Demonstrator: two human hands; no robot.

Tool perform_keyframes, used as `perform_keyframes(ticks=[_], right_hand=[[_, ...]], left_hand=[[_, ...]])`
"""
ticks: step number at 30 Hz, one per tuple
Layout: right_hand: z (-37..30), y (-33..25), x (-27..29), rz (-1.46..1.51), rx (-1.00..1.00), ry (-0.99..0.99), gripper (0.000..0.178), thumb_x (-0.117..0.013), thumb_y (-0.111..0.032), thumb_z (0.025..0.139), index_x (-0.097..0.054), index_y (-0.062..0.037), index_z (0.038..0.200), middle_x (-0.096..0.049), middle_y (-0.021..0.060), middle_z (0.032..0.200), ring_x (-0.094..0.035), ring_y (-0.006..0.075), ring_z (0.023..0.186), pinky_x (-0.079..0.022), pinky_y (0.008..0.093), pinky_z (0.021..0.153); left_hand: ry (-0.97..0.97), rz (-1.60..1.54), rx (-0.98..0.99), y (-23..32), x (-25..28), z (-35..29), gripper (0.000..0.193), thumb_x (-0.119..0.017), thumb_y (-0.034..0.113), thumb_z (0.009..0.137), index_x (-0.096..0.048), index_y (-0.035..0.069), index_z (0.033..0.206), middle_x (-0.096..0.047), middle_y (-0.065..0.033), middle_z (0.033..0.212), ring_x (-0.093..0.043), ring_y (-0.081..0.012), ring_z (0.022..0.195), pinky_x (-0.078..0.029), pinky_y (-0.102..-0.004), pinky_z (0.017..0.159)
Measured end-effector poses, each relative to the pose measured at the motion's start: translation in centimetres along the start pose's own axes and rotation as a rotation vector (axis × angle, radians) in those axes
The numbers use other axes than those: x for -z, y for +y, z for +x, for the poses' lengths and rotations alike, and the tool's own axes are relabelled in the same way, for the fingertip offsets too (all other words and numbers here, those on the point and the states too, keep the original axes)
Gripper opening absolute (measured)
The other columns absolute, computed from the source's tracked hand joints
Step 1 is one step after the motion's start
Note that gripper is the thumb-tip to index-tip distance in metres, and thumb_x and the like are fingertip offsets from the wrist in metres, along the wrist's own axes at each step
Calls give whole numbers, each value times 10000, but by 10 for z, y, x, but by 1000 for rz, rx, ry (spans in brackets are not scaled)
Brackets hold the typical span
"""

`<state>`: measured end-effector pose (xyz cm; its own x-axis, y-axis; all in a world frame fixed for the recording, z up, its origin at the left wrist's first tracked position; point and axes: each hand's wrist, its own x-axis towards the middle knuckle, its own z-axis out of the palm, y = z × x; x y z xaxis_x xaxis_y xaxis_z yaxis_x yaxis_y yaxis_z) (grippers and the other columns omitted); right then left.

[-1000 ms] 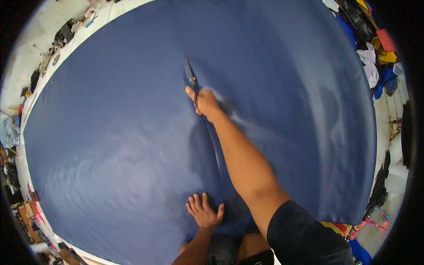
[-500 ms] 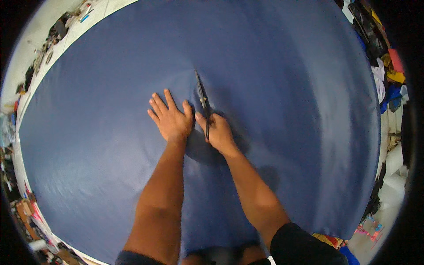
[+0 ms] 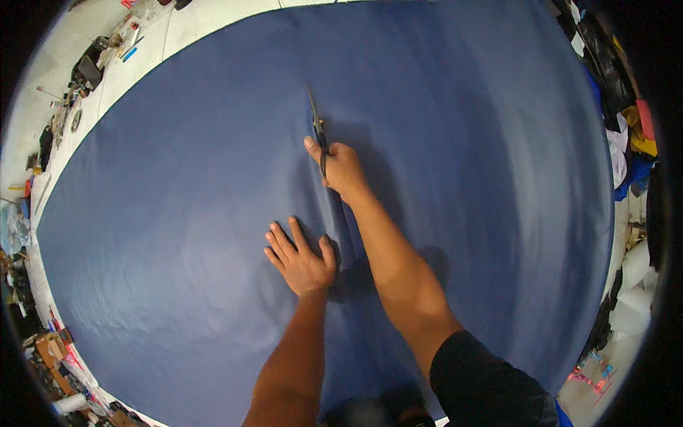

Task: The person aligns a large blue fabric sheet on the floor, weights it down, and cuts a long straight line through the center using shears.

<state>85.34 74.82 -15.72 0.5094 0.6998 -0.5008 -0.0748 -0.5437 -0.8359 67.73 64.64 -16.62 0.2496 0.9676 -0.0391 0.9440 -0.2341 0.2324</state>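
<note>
A large sheet of dark blue material (image 3: pixel 178 178) is spread in front of me. My right hand (image 3: pixel 341 169) grips the handles of black-handled scissors (image 3: pixel 317 117), whose blades point away from me at the sheet. A raised fold or cut line runs back from the scissors toward me; I cannot tell which along its whole length. Nearer to me and a little to the left, my left hand (image 3: pixel 304 267) lies flat on the sheet with its fingers spread, holding nothing.
A white surface edge (image 3: pixel 153 39) shows beyond the sheet at the far left, with a blue pen-like item (image 3: pixel 129 54) and assorted clutter. Coloured cloths and bags (image 3: pixel 629 142) lie along the right. White rolls (image 3: pixel 632 306) stand at the lower right.
My right hand has moved farther away from me with the scissors. My left hand has come back toward me and slightly to the right, still flat.
</note>
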Motion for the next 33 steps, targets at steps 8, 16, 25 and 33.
perform_keyframes(ticks=[8, 16, 25, 33], right_hand=[[115, -64, -10, 50, 89, -29, 659, -629, -661, 847, -564, -39, 638, -577, 85, 554, -581, 198, 482, -447, 349, 489], [218, -124, -27, -18, 107, -22, 615, -686, -619, 838, -527, -56, 649, -517, 46, 572, -524, 141, 473, -413, 299, 429], [181, -117, -16, 80, 267, 26, 525, -664, -551, 888, -537, -66, 732, -535, 34, 605, -506, 138, 487, -409, 312, 471], [-210, 136, 111, -54, -128, 482, 573, -684, -293, 932, -422, 24, 1330, -550, 129, 1198, -522, 226, 1112, -424, 392, 984]], left_hand=[[-49, -8, -16, -2, -1, 0, 728, -540, 416, 892, -348, 54, 1494, -224, -301, 1554, -175, -477, 1454, -122, -617, 1164], [-116, 3, 9, -6, -1, -2, 752, -555, 419, 884, -334, 38, 1493, -226, -312, 1546, -171, -486, 1452, -107, -626, 1162], [-72, -3, 1, -3, -1, -2, 748, -554, 426, 885, -344, 46, 1494, -240, -297, 1548, -174, -474, 1456, -114, -621, 1161], [-12, -57, 6, -2, 2, -1, 728, -558, 412, 882, -359, 74, 1495, -252, -274, 1553, -211, -459, 1449, -138, -603, 1164]])
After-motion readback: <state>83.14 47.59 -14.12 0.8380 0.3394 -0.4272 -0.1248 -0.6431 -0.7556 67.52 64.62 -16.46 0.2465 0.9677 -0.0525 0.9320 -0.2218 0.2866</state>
